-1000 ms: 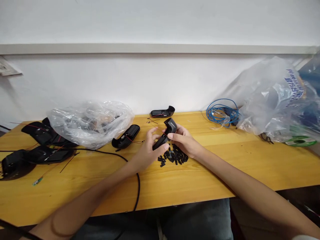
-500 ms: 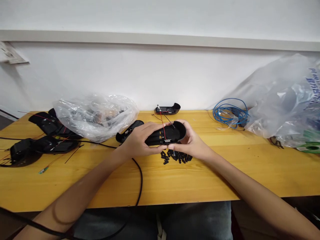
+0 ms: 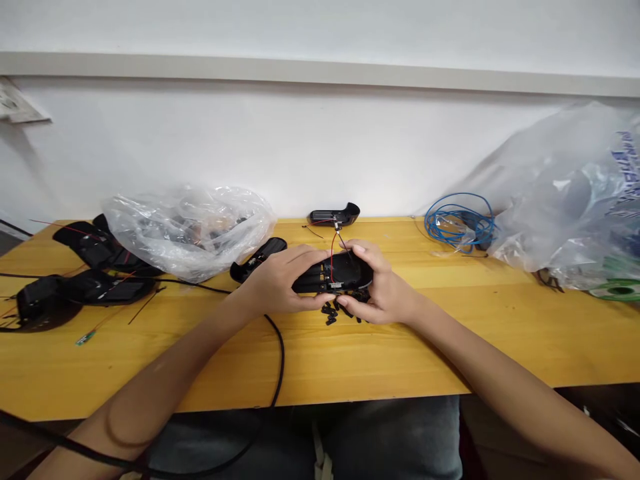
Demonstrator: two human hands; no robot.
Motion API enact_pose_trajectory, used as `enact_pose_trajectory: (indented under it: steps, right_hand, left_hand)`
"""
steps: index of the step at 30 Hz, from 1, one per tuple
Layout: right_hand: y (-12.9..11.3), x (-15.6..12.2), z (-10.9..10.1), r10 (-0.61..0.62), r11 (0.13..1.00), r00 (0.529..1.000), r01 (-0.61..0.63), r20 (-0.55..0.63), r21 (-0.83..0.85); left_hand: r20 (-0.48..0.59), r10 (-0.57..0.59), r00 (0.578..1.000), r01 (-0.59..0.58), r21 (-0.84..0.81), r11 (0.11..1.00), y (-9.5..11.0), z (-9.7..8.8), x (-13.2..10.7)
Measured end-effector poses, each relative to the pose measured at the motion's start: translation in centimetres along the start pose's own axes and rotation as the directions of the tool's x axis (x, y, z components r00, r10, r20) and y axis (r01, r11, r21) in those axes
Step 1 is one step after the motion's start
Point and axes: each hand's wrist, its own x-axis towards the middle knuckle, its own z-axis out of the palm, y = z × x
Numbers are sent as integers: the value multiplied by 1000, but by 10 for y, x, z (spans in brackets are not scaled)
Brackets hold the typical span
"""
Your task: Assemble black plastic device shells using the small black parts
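Between my two hands is a black plastic housing [image 3: 345, 270] with a small circuit part inside and a red and a black wire rising from it. My left hand [image 3: 280, 277] wraps round its left end, fingers along the far side and thumb along the near side. At the right end my right hand [image 3: 383, 287] grips it by the rim, thumb on the near side. Under and in front of the housing lies a pile of small black pieces [image 3: 330, 313], partly hidden by my hands. Another black housing [image 3: 263, 257] lies just beyond my left hand.
A similar black housing [image 3: 334, 215] sits by the wall. On the left are several more housings [image 3: 105, 290] with wires and a crumpled clear plastic bag [image 3: 193, 233]. A blue cable coil [image 3: 457, 220] and a large plastic bag [image 3: 565, 193] stand right. A black cable [image 3: 283, 360] crosses the table.
My right hand has shifted its grip, its fingers now bending over the housing's right end. The housing has tipped slightly, and its wires lean further to the right.
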Motion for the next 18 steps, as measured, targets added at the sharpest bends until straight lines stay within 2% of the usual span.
enact_pose_trajectory:
  steps: [7, 11, 16, 18]
  right_hand:
    - [-2, 0, 2, 34, 999, 999, -34, -28, 6]
    - [-8, -1, 8, 57, 998, 998, -56, -38, 29]
    - [-16, -8, 19, 163, 984, 982, -155, -100, 87]
    - [-17, -11, 21, 213, 974, 973, -204, -91, 98]
  left_hand:
    - [-3, 12, 1000, -11, 17, 1000, 4, 0, 2]
    - [-39, 12, 999, -11, 21, 1000, 10, 5, 0]
    - [-77, -106, 991, 101, -65, 993, 21, 12, 0]
    - [-65, -154, 986, 148, -98, 984, 23, 12, 0]
